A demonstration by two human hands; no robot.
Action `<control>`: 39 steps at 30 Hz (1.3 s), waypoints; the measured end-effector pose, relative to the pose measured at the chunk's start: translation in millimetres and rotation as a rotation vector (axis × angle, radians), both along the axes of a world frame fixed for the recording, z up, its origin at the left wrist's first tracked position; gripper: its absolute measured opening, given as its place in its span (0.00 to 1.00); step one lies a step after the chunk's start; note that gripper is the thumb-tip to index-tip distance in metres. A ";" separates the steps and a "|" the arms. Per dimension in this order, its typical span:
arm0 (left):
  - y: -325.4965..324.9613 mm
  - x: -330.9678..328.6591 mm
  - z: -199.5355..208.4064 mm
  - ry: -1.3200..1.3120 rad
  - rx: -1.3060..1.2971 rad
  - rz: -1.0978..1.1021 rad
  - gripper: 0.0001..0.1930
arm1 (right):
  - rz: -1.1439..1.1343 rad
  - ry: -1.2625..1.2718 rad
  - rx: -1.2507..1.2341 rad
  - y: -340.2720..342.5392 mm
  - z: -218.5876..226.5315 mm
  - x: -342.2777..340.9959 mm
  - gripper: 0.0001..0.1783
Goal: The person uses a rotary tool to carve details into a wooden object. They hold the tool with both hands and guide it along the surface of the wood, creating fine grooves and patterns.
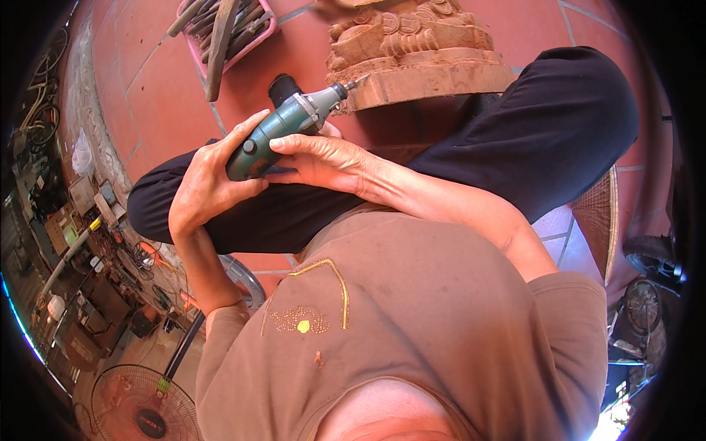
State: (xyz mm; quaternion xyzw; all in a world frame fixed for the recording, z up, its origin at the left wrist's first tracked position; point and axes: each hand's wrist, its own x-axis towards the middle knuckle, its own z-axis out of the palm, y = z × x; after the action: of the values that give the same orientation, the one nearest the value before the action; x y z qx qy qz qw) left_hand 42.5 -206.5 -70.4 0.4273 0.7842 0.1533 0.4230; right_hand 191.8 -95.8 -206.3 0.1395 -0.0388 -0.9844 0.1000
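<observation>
Gripping the green rotary tool (272, 140) in both hands, I had my left hand (202, 176) wrapped around its rear end and my right hand (327, 162) closed along its side, nearer the silver nose (321, 103). It was above my dark trousers (272, 217), tilted so that its thin bit (357, 81) pointed toward the base of the reddish wooden carving (423, 48); I could not tell whether the tip touched the wood. Farther left, a pink basket (271, 23) packed with long brown pieces (220, 40) stood on the red tiled floor (151, 92).
</observation>
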 end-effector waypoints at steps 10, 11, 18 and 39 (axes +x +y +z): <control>2.8 1.9 7.9 -0.030 -0.091 -0.011 0.49 | 0.021 -0.007 -0.013 -4.1 3.6 5.9 0.27; 2.9 2.3 8.5 -0.034 -0.094 -0.010 0.49 | 0.030 -0.014 -0.014 -4.7 3.2 6.3 0.27; -2.1 4.4 6.3 -0.025 -0.045 -0.036 0.48 | 0.077 0.053 -0.043 -9.9 -1.2 12.0 0.29; -6.8 5.7 7.1 -0.048 -0.006 -0.098 0.48 | 0.108 0.021 -0.095 -17.3 4.2 21.8 0.34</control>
State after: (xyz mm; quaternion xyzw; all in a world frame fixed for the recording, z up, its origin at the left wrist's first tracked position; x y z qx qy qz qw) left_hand 48.3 -213.2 -63.3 0.4600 0.7524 0.1401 0.4501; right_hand 213.6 -113.1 -202.1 0.1260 -0.0767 -0.9760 0.1600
